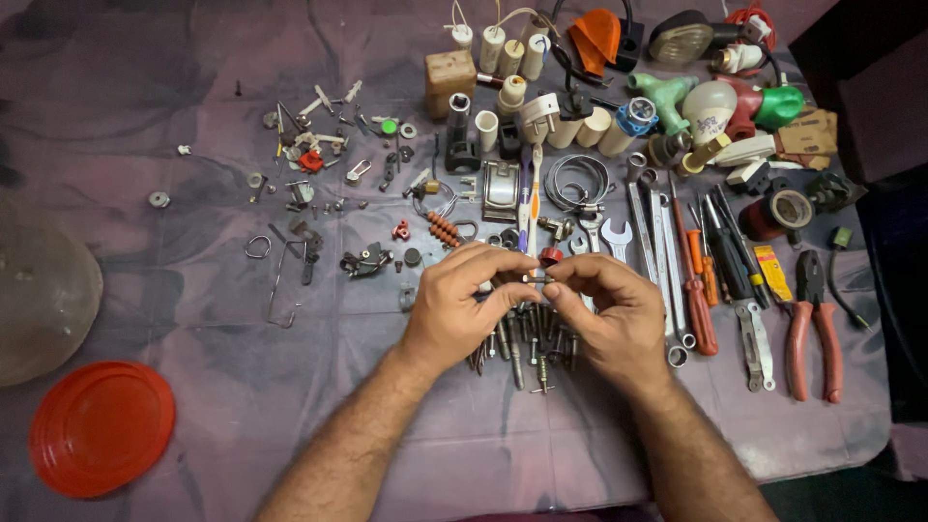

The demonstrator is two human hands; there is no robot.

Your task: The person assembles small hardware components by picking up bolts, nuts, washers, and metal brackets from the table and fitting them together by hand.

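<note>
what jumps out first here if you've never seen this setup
Two bare hands meet at the middle of the cloth-covered table, the left hand and right hand pinching a small metal piece between their fingertips above a pile of bolts. To the right lie red-handled pliers and wrenches; at lower left sits a red round lid.

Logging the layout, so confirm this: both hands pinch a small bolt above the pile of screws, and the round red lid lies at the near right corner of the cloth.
Not quite. The head view shows the red lid at the near left corner, not the right. The rest holds: left hand and right hand pinch a small bolt above the pile of screws.
</note>
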